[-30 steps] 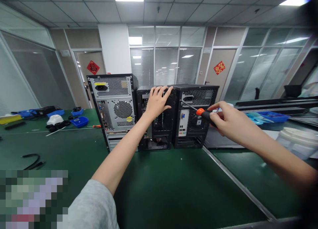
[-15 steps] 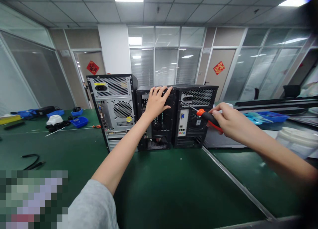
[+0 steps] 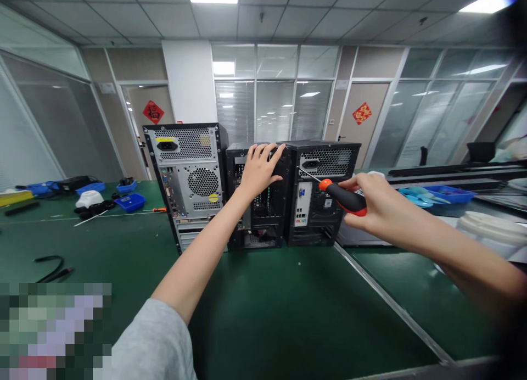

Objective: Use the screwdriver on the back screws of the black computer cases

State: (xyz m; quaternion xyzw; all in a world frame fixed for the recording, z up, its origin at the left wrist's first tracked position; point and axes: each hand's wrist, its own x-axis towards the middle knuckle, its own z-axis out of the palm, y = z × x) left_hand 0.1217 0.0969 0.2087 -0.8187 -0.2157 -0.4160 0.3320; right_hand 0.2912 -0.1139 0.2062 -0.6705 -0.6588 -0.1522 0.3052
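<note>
Three computer towers stand upright side by side, their backs facing me. My left hand [image 3: 261,171] lies with spread fingers against the upper back of the middle black tower [image 3: 267,221]. In my right hand [image 3: 366,201] is a screwdriver [image 3: 346,197] with a black and orange-red handle. Its thin shaft points left, and the tip is at the left edge of the right-hand black tower [image 3: 325,204], just below the power socket. Whether the tip sits in a screw is too small to tell. Left of these stands a taller silver-backed tower [image 3: 185,177].
A tiny bright piece [image 3: 299,263] lies on the green table [image 3: 321,314]. Blue trays [image 3: 130,202], an orange-handled tool [image 3: 160,210] and a black cable [image 3: 53,270] are to the left. At the right are a blue bin [image 3: 450,194] and a white round container [image 3: 492,229].
My right hand has shifted slightly left, and its grip on the screwdriver handle has changed, with the fingers now more extended. My left hand has stayed in place.
</note>
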